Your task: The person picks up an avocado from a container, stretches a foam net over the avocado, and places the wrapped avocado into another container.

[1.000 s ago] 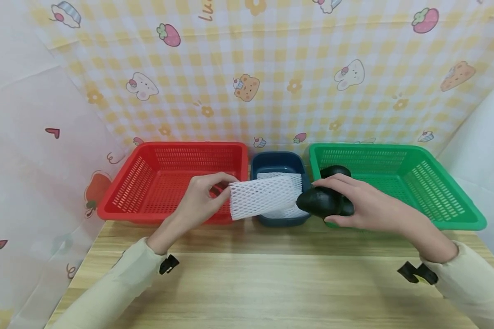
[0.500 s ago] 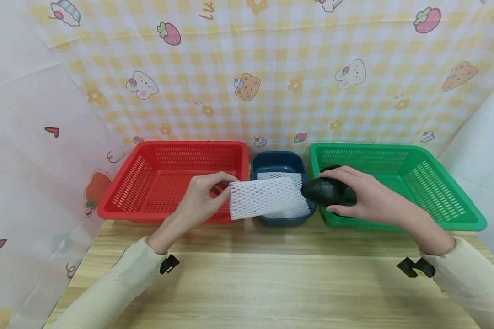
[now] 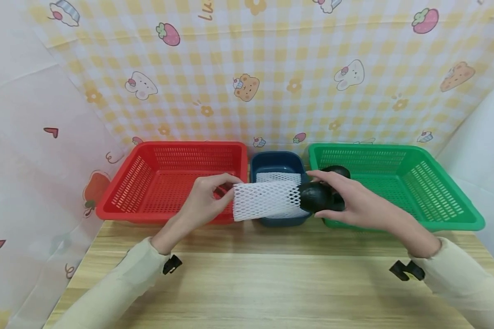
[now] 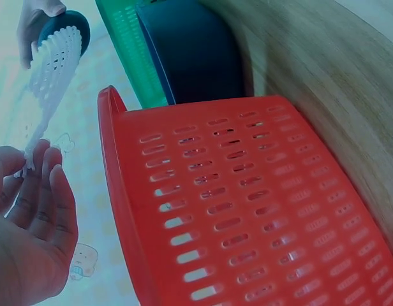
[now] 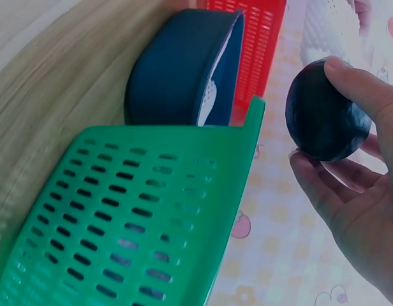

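- Left grip [image 3: 207, 194] pinches one end of a white mesh sleeve [image 3: 263, 201] between thumb and fingers, holding it out to the right
- Right grip [image 3: 350, 198] is closed around a dark oval fruit [image 3: 316, 197], thumb on one side and fingers on the other
- Between the two grips, the mesh end farthest from the left grip overlaps the tip of the fruit, and dark shows through its holes; how far in the fruit sits, I cannot tell
- Beneath the mesh, between the grips, stands a dark blue bin [image 3: 277, 157] with more white mesh [image 3: 277, 176] lying in it
- Below the left grip and out to its left is a red basket [image 3: 181, 145] with slotted sides
- Beyond the right grip and to its right is a green basket [image 3: 378, 147]; another dark fruit [image 3: 340, 171] shows in it just past the fingers
- Nearer the person than both grips runs the wood-grain surface [image 3: 251, 283]
- Farther off than both grips hangs a yellow checked cloth [image 3: 271, 55]
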### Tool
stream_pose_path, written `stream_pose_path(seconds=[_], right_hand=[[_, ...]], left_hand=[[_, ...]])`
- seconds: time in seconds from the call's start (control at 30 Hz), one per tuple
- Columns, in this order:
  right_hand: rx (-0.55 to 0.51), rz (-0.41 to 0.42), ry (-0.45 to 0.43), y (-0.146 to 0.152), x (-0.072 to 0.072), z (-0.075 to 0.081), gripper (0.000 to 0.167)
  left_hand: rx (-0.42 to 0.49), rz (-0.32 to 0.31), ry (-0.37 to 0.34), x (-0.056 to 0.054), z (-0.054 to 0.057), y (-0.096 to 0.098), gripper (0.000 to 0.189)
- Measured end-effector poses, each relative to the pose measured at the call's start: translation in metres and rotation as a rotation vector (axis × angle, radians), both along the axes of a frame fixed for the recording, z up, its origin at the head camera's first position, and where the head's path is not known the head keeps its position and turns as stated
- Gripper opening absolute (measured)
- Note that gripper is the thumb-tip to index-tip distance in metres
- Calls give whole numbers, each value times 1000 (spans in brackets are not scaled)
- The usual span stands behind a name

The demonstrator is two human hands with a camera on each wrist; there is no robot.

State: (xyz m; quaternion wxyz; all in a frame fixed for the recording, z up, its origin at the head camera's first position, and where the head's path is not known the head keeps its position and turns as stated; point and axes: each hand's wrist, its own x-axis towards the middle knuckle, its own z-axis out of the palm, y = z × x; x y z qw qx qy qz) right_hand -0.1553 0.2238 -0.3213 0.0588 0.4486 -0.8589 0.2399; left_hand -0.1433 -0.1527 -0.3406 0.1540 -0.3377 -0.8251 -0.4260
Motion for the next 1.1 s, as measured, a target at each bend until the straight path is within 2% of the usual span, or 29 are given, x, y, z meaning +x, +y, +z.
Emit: stream_pose_path(seconds=[0.2,0.43,0.63,0.73,0.87,1.1], right_hand=[[-19,38,-3,-10,0,1,104],[-21,72,53,-16,2,0,82],[-20,51,47,-16,3,-5,82],[-23,40,37,-16,3,-7,81],[-31,35,21,-17,4,-9,79],[-46,36,5,-21,6,-9,75]], left_hand=[[14,-28,15,-2,-1,5,25],[0,-38,6,0,-1,6,28],[-83,-13,-20,3,2,4,30],[-140,9,-16,7,7,5,39],[-219,17,52,13,13,12,57],[-474,15,260,24,24,38,71]])
